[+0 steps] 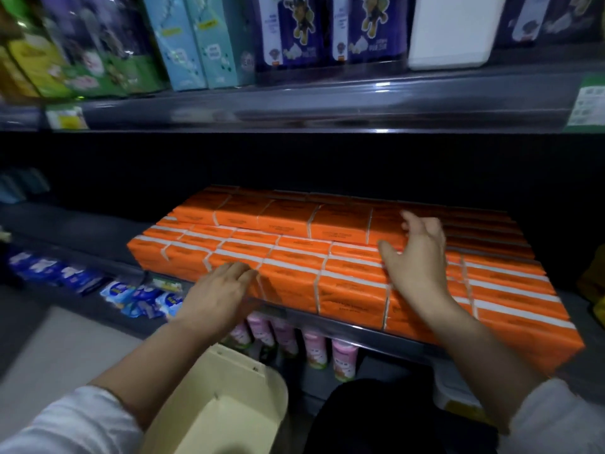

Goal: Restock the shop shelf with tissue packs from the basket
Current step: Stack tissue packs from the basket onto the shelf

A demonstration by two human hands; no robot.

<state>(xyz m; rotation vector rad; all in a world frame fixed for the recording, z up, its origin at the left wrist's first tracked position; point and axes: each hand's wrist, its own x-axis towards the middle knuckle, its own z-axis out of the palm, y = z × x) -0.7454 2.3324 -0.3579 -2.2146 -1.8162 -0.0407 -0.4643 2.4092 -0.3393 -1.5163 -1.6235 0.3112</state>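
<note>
Several orange tissue packs with white stripes lie in rows on the middle shelf, with a second layer stacked further back. My left hand rests flat against the front face of the front row, fingers together, holding nothing. My right hand lies with fingers spread on top of the front packs, touching the upper layer's front face. A cream plastic basket sits below my left forearm; its inside looks bare from here.
The upper shelf carries green, light blue and dark blue packaged goods and a white pack. Pink bottles stand under the tissue shelf. Blue and white packs lie on a lower shelf at the left. Grey floor shows at lower left.
</note>
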